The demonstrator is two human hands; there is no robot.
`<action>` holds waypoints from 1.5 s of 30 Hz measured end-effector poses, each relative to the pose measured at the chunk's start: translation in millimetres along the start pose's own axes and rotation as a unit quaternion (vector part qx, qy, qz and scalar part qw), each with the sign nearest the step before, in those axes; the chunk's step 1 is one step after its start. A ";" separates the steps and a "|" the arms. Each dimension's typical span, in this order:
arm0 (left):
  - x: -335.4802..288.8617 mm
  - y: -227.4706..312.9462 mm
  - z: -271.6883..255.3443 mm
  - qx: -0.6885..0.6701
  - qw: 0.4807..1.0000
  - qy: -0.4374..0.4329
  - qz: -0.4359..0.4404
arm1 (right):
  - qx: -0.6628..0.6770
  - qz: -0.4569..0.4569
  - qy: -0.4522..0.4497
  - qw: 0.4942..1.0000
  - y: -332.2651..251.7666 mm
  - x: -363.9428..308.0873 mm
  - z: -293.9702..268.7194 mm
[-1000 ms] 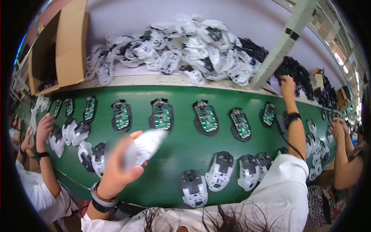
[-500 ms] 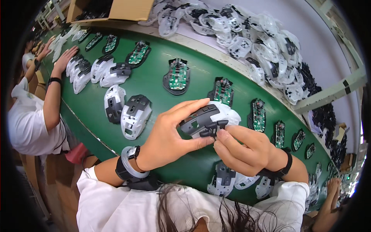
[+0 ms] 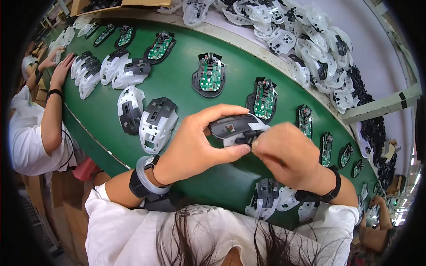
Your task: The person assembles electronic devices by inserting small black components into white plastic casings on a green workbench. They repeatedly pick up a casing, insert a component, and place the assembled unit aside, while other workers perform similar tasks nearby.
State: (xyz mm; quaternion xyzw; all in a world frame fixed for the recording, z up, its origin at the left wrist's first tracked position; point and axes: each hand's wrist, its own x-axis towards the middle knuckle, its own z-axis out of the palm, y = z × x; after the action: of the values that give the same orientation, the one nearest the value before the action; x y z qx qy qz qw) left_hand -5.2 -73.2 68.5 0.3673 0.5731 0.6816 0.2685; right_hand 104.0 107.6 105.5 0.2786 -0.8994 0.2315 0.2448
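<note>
My left hand (image 3: 197, 139) grips a grey-and-white computer mouse shell (image 3: 233, 127) between thumb and fingers, tilted above the green table. Along its near side sits a small black side-button piece (image 3: 249, 138). My right hand (image 3: 288, 153) is closed at that end of the shell, fingertips pinched against the black piece; motion smears it, and its curled fingers hide part of the shell. Just beyond lies a mouse base with a green circuit board (image 3: 265, 101), and another base (image 3: 210, 76) rests farther left. Two loose shells (image 3: 157, 124) lie left of my left hand.
More mouse bases (image 3: 326, 148) run along the green table (image 3: 186, 53) both ways. Several shells (image 3: 267, 199) lie near my right forearm. A heap of white shells (image 3: 319, 48) fills the ledge beyond, under a metal bar (image 3: 381, 106). Co-workers (image 3: 40, 128) sit left and right.
The shell has tilted in my left hand, and my right hand has turned, its fingers curling further over the shell's end. The whole view has shifted slightly.
</note>
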 end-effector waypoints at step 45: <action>-53.5 -11.6 -111.2 0.599 0.797 0.019 0.071 | -0.442 0.142 -0.118 0.878 274.6 192.5 75.8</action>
State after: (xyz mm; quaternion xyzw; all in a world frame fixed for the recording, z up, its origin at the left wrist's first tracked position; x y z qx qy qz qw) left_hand -64.4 -178.0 38.7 0.4813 0.8443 0.2262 -0.0653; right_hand -227.9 193.6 79.6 0.0356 -0.9603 -0.1925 0.1990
